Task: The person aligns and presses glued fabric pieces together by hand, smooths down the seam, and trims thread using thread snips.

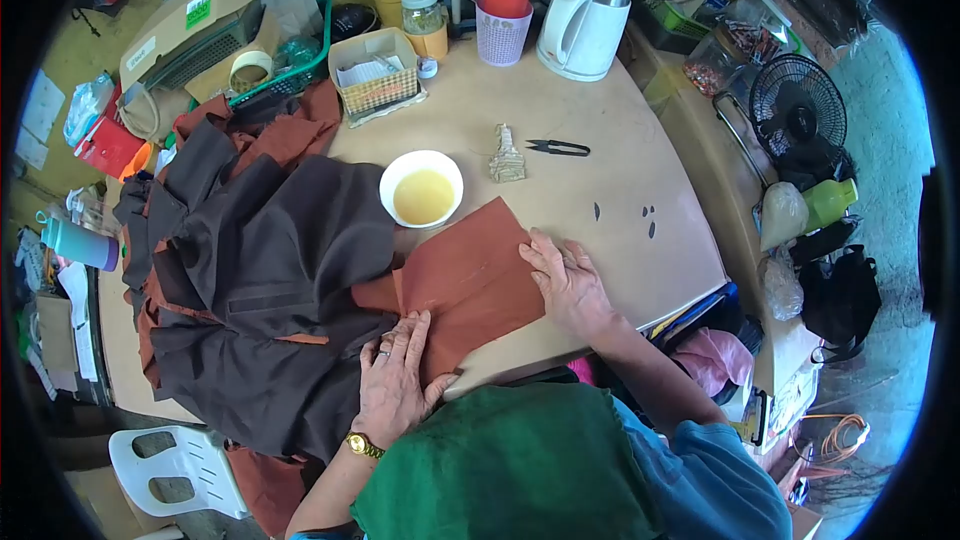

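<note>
A rust-brown cloth piece (475,280) lies flat on the table, joined at its left to a dark garment (290,220) heaped over the table's left side. My left hand (395,375) rests on the cloth's lower left edge, fingers together and pressed down near the seam; whether it pinches any fabric is hidden. My right hand (570,285) lies on the cloth's right edge with its fingers apart. Just above the cloth is a white bowl (421,189) of yellowish liquid. Farther back lie a small wrapped object (507,155) and black thread snips (558,148).
Along the back stand a woven basket (378,85), a jar (424,15), a lilac cup with a red container (503,30) and a white kettle (585,20). Small dark scraps (648,220) lie at right. A black fan (798,110) stands beyond; a white chair (178,470) is lower left.
</note>
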The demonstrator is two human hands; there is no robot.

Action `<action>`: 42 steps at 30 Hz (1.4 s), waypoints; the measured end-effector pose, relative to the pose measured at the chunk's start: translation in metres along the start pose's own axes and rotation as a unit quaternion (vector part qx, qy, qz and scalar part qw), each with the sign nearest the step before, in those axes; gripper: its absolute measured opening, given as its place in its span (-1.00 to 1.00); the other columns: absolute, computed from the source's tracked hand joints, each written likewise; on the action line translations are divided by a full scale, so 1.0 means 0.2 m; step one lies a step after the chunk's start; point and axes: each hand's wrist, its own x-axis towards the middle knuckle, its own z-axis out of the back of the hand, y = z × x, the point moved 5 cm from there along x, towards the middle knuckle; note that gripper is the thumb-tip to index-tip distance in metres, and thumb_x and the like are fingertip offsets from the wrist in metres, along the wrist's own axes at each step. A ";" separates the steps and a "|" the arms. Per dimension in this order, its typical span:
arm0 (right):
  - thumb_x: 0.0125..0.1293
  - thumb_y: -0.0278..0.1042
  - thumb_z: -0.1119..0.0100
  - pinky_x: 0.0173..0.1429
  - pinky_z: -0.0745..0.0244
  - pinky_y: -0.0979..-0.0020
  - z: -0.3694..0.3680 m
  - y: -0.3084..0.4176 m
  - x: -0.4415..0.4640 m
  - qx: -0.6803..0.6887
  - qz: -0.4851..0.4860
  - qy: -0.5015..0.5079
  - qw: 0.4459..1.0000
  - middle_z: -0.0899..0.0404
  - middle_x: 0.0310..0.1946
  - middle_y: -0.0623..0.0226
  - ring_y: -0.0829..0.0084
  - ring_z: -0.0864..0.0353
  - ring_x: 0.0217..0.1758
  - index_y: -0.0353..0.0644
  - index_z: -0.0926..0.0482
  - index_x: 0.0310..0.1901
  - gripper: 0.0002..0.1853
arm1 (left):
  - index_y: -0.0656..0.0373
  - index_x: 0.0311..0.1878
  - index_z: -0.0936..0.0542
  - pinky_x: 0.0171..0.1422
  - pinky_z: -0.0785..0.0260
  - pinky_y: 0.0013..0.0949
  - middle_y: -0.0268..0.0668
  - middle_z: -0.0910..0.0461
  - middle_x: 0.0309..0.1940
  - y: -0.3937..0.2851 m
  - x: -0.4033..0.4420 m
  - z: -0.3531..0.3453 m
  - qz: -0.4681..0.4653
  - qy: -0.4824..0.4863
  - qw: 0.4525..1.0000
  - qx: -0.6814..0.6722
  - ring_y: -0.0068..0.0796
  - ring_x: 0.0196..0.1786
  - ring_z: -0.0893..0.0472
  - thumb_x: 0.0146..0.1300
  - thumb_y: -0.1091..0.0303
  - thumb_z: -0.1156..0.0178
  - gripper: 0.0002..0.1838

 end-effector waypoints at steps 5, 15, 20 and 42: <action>0.49 -0.44 -0.11 0.47 -0.32 0.00 0.04 0.02 0.02 -0.009 0.003 -0.014 1.000 -0.75 0.16 0.25 0.15 -0.74 0.17 -0.20 -0.09 0.56 -0.32 | 0.10 0.69 -0.10 0.58 -0.12 0.08 -0.07 -0.34 0.54 -0.01 -0.03 0.08 -0.012 0.019 0.999 -0.033 -0.11 0.53 -0.39 0.37 -0.31 -0.18 0.01; 0.21 -0.57 -0.44 0.34 -0.47 0.10 0.22 -0.04 0.24 0.076 -0.075 -0.079 0.991 -0.71 -0.06 0.20 0.00 -0.68 0.12 -0.04 -0.24 0.50 -0.16 | 0.24 0.11 -0.70 0.03 -0.61 -0.34 -0.23 -0.69 -0.10 0.14 -0.01 0.42 0.050 -0.274 0.933 -0.227 -0.35 -0.09 -0.72 0.12 0.66 -0.46 -0.56; 0.18 -0.56 -0.48 0.41 -0.39 0.06 0.23 -0.02 0.22 0.205 -0.103 -0.045 0.972 -0.63 0.03 0.17 0.09 -0.61 0.21 -0.06 -0.23 0.51 -0.11 | 0.26 -0.32 -0.71 -0.36 -0.39 -0.57 -0.45 -0.58 -0.48 0.32 -0.11 0.39 0.180 -0.331 0.819 -0.433 -0.76 -0.46 -0.50 0.18 0.55 -0.55 -0.85; 0.34 -0.62 -0.34 0.22 -0.57 0.42 0.13 -0.16 0.50 0.244 -0.061 -0.093 0.964 -0.63 -0.03 0.28 0.46 -0.65 0.06 -0.21 -0.34 0.41 -0.37 | 0.30 -0.44 -0.63 -0.23 -0.40 -0.47 -0.32 -0.63 -0.42 0.05 0.09 0.11 0.107 -0.235 0.810 -0.527 -0.58 -0.36 -0.55 0.48 0.37 -0.31 -0.68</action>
